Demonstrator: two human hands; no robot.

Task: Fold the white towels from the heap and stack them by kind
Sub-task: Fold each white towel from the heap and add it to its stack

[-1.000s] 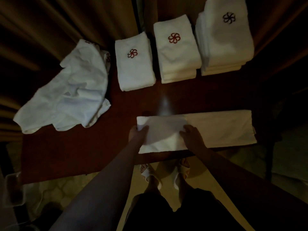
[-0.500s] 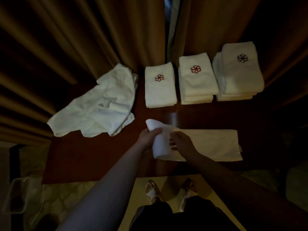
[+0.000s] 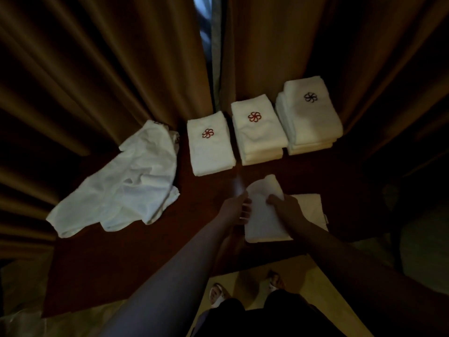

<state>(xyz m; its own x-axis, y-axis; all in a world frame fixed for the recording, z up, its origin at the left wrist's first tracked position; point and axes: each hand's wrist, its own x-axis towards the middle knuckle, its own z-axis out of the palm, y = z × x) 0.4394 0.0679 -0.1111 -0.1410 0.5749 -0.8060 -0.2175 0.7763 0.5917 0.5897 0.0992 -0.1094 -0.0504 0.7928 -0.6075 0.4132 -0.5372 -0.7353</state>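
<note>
Brown curtains (image 3: 97,76) hang in heavy folds behind a dark red-brown tabletop (image 3: 116,263). At its left lies the heap (image 3: 124,188) of unfolded white towels, rumpled and spread flat. Right of it, along the far edge, stand three folded stacks: a low stack (image 3: 210,152) with a red flower mark, a taller middle stack (image 3: 258,133) with the same red mark, and the highest stack (image 3: 311,117) with a dark mark. Near the front edge, the left hand (image 3: 237,207) pinches the left side of a half-folded towel (image 3: 264,215), part of it raised off the tabletop. The right hand (image 3: 286,207) grips the raised flap's upper right, thumb on top.
</note>
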